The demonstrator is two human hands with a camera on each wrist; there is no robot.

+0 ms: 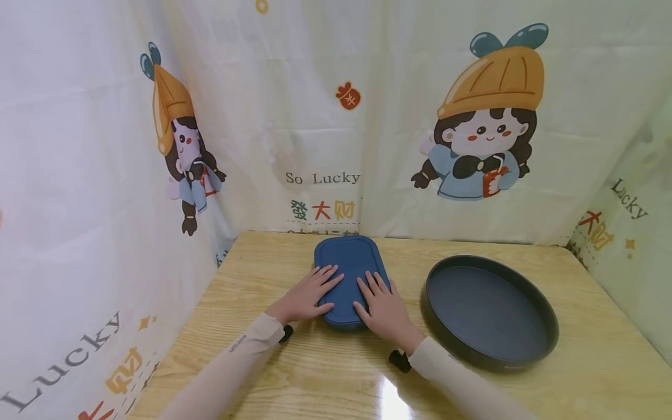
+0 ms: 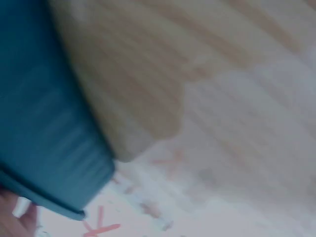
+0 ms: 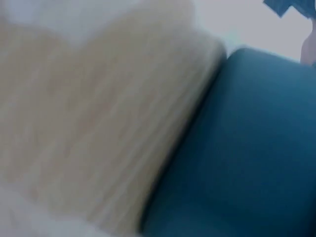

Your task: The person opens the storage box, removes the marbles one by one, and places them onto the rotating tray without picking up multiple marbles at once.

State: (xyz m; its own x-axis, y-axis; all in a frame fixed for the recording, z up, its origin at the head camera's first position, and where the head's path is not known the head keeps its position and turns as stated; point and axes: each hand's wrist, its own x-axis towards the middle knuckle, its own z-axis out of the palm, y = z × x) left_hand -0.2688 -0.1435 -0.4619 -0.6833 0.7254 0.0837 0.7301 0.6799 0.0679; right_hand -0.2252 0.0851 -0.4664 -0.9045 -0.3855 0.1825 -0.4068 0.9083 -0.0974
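Note:
A blue rectangular container with a rounded-corner lid (image 1: 349, 256) stands on the table, left of a round dark pan. My left hand (image 1: 306, 294) rests on the lid's left side, its fingers spread and straight. On the lid's right side lies my right hand (image 1: 385, 306), fingers also extended. The container's ribbed side wall (image 2: 54, 128) fills the left of the left wrist view, with a bit of fingers (image 2: 15, 222) at the lid's rim. In the right wrist view the container's smooth wall (image 3: 247, 148) shows, and most of the hand is out of sight.
The round dark pan (image 1: 488, 309) with a raised rim sits on the right of the wooden table (image 1: 273, 373). A printed curtain (image 1: 315, 116) hangs behind the table's far edge and along both sides.

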